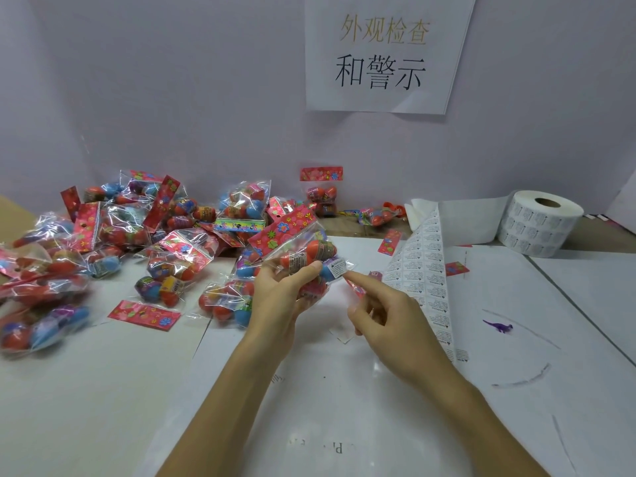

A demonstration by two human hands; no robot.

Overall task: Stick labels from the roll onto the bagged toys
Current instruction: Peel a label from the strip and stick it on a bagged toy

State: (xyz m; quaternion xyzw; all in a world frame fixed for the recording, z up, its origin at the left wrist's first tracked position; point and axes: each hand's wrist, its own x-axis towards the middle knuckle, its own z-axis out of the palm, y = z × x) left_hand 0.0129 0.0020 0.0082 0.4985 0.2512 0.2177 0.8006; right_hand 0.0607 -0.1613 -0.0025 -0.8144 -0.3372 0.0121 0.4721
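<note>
Head | left hand (278,290) grips bag (284,227) of red, blue eggs (318,247) | right hand (385,315) forefinger (356,279) presses label (338,266)

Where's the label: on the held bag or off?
On: white label lies on the bag the left hand grips; right hand's fingertip touches it.

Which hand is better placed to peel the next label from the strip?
Right. The right hand holds nothing and is beside the label strip. The left hand grips the bagged toys.
</note>
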